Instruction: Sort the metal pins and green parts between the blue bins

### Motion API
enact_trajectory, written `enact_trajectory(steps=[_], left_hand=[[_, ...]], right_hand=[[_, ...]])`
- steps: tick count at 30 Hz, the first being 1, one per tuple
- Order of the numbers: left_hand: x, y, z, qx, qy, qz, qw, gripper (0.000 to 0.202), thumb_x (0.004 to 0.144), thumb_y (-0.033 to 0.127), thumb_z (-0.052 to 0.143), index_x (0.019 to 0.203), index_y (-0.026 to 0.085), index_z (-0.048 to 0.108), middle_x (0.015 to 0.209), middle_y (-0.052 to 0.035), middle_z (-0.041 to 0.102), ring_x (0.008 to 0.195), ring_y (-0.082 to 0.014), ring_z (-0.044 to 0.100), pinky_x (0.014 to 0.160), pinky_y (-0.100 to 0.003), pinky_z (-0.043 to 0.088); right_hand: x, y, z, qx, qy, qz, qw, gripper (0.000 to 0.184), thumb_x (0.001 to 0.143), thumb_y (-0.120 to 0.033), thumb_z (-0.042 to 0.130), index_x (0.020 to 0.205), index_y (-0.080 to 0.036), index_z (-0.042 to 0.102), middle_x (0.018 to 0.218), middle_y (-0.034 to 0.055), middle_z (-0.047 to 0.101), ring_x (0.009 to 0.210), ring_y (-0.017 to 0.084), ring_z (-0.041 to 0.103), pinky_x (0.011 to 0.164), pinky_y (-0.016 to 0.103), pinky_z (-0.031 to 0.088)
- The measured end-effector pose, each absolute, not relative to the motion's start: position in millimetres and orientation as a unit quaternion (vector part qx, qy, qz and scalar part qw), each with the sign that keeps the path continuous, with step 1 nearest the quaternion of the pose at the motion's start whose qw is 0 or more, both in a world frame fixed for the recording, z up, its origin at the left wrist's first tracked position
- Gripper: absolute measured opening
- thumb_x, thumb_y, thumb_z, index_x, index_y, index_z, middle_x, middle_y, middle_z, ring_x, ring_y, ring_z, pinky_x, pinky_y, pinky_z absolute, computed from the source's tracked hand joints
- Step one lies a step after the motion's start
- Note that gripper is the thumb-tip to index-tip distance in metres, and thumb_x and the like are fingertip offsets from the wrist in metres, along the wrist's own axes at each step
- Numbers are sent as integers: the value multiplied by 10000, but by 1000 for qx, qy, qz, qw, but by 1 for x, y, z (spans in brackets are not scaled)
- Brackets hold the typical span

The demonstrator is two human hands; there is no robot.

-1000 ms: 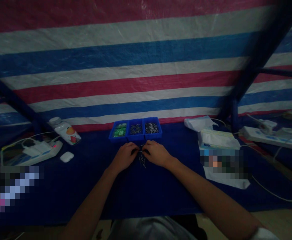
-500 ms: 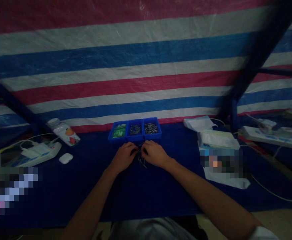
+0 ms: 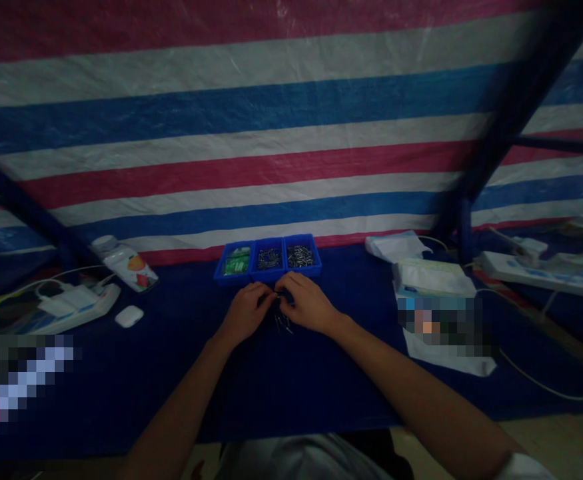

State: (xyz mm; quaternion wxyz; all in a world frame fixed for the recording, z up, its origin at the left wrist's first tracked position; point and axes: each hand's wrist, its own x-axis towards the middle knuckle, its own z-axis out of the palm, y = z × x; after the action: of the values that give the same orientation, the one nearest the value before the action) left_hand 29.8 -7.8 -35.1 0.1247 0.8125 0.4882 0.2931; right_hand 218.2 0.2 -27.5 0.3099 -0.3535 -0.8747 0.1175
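Observation:
My left hand (image 3: 250, 308) and my right hand (image 3: 307, 303) meet just in front of three joined blue bins. The fingers of both hands are pinched around a small shiny metal piece (image 3: 277, 295), mostly hidden, its exact kind too small to make out. On the dark blue table below the fingertips lie several slim metal pieces (image 3: 284, 325). Green and whitish small packets (image 3: 236, 261) fill the left bin (image 3: 231, 279). Small dark metal parts lie in the middle bin (image 3: 267, 275), and brighter silvery ones in the right bin (image 3: 310, 271).
To the left are a white bottle (image 3: 128, 267), a power strip (image 3: 96, 307) with plugs and cables, and a white rounded case (image 3: 129, 316). A tissue pack (image 3: 434, 277), white sheets and a cable lie right. Behind hangs a striped tarp (image 3: 271, 167) between blue metal posts.
My right hand's fingers have lifted slightly and moved closer to the left fingertips. Both hands stay pinched together; the bins and loose pieces lie as before. The view has shifted a little.

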Motion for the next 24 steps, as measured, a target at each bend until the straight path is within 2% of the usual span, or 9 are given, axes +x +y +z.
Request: enact_trajectory(steps=[6, 10, 13, 16, 19, 21, 24], left_hand=[[31, -9, -34, 805, 481, 318, 138, 248, 933, 330, 531, 783, 181, 661, 805, -35, 662, 774, -190, 613, 748, -330, 459], [31, -12, -28, 790, 478, 351, 156, 255, 939, 352, 518, 826, 186, 675, 859, -33, 678, 815, -184, 627, 773, -316, 470], [30, -13, -24, 781, 487, 362, 147, 295, 955, 383, 479, 849, 184, 670, 851, -30, 667, 809, -180, 620, 760, -310, 469], [29, -12, -25, 781, 495, 356, 132, 306, 952, 395, 479, 832, 183, 665, 852, -31, 668, 805, -180, 618, 759, -311, 466], [28, -11, -27, 785, 494, 353, 126, 288, 944, 382, 494, 814, 186, 660, 855, -34, 669, 797, -177, 618, 742, -304, 468], [29, -10, -27, 784, 494, 353, 126, 271, 939, 365, 504, 800, 186, 653, 837, -32, 661, 784, -174, 618, 723, -298, 469], [29, -10, -28, 782, 497, 354, 125, 246, 933, 344, 518, 795, 186, 646, 830, -28, 656, 781, -172, 620, 718, -297, 471]], right_hand=[[217, 0, -30, -305, -896, 131, 297, 254, 878, -152, 516, 1119, -192, 585, 1058, 64, 665, 1007, 199, 578, 979, 376, 395], [220, 2, -33, -313, -884, 138, 318, 321, 911, -145, 467, 1209, -186, 577, 1139, 83, 668, 1028, 197, 584, 949, 370, 432], [219, 6, -35, -311, -865, 166, 357, 321, 923, -143, 447, 1198, -190, 604, 1136, 86, 682, 1022, 189, 607, 932, 362, 457], [217, 10, -36, -323, -806, 254, 427, 260, 925, -198, 476, 1124, -199, 644, 1074, 75, 714, 985, 179, 650, 901, 351, 481], [216, 14, -31, -334, -691, 406, 496, 204, 889, -289, 544, 1037, -201, 652, 961, 51, 738, 836, 162, 685, 794, 322, 514], [218, 17, -27, -351, -629, 465, 515, 195, 858, -365, 578, 873, -187, 657, 790, 27, 723, 690, 143, 658, 692, 288, 502], [224, 22, -23, -410, -569, 480, 527, 365, 823, -443, 595, 566, -189, 543, 508, -27, 560, 493, 102, 519, 552, 246, 410]])
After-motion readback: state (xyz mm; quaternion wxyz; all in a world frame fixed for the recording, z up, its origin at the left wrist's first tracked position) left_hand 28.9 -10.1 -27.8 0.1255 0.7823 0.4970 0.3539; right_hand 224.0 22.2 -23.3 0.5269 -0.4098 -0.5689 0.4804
